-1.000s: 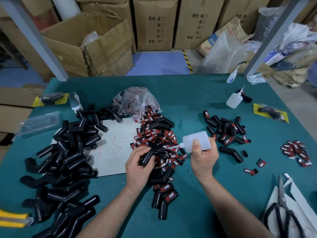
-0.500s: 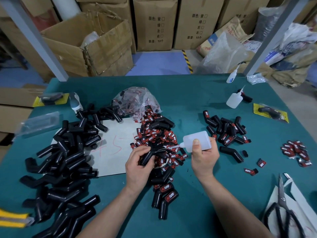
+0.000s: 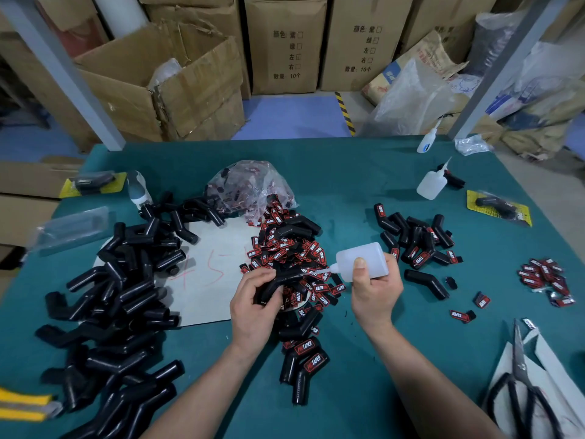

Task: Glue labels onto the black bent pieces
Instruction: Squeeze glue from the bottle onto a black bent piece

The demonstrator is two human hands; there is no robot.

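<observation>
Both your hands are full: left hand (image 3: 253, 307) grips a black bent piece (image 3: 278, 282); right hand (image 3: 375, 288) squeezes the glue bottle (image 3: 361, 259), nozzle at the piece.

The black bent pieces (image 3: 126, 296) look like smooth plastic or rubber with a soft sheen; the labels (image 3: 285, 245) look matt. The glue bottle (image 3: 367, 259) is cloudy, translucent plastic. The tabletop (image 3: 364, 191) wears matt teal cloth, the bag (image 3: 250, 185) is crinkled clear film, the scissors (image 3: 519, 356) have dull metal blades
</observation>
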